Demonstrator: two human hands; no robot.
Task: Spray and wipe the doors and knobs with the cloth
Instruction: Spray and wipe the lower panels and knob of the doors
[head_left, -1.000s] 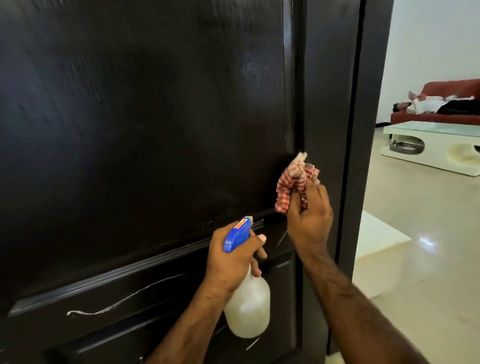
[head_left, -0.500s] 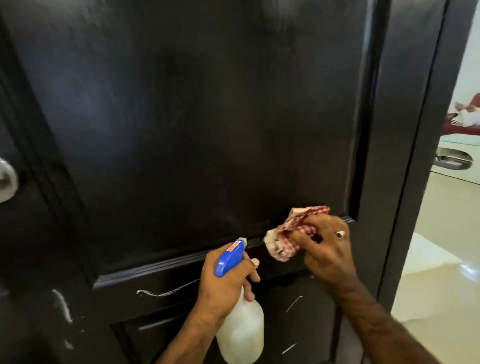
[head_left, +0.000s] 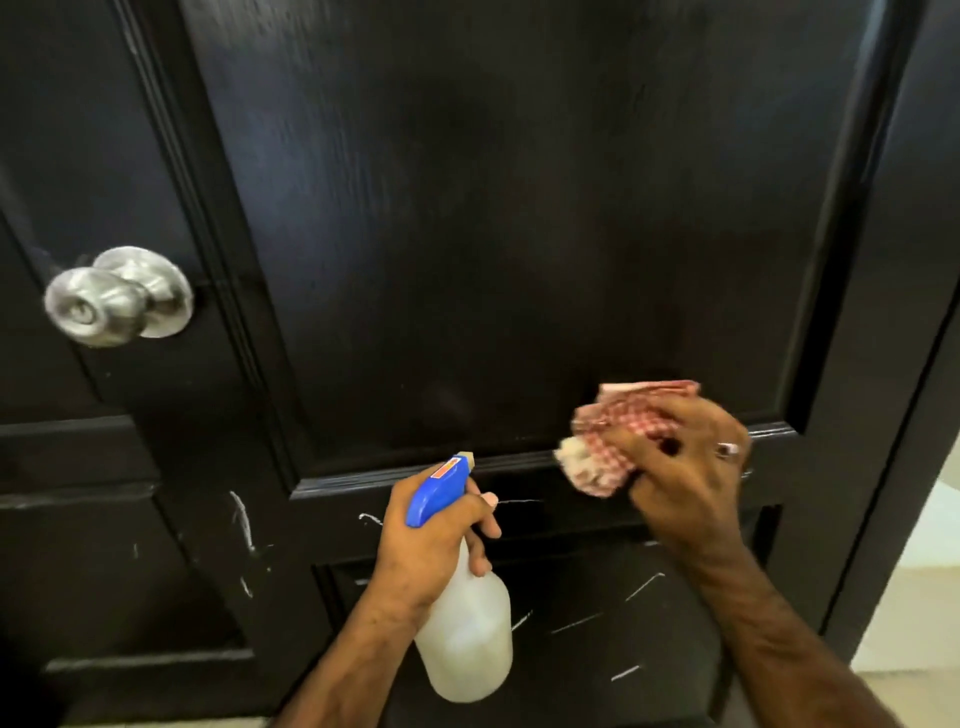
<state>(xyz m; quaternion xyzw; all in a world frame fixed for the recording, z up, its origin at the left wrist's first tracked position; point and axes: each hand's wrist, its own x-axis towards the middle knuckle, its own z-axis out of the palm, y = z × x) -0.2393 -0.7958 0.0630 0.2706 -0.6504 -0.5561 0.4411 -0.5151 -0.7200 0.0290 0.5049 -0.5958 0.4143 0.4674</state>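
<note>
Nearest in, low and centre, the left hand (head_left: 431, 540) has its fingers wrapped round the neck of the spray bottle (head_left: 462, 613), one finger hooked at the front under the blue head. The bottle hangs upright, long axis vertical, nozzle aimed away at the door (head_left: 519, 208). Just right and a shade farther, the right hand (head_left: 685, 467) has its fingers curled tight on the bunched checked cloth (head_left: 618, 441), a ring showing on one finger. The cloth sits against the ledge moulding at the bottom right of the upper panel.

Here is what matters: the white scuff marks (head_left: 519, 501) on the rail lie just below and left of the cloth, between the two hands, so by my reading the cloth hand is the nearer one for a wipe there. More marks run lower, near the bottle. The knob (head_left: 117, 296) sits well apart, far left and higher; the bottle hand is the closer one to it.

The count: one bottle, one cloth, one knob, one door, two hands, and several marks, perhaps eight or more.
</note>
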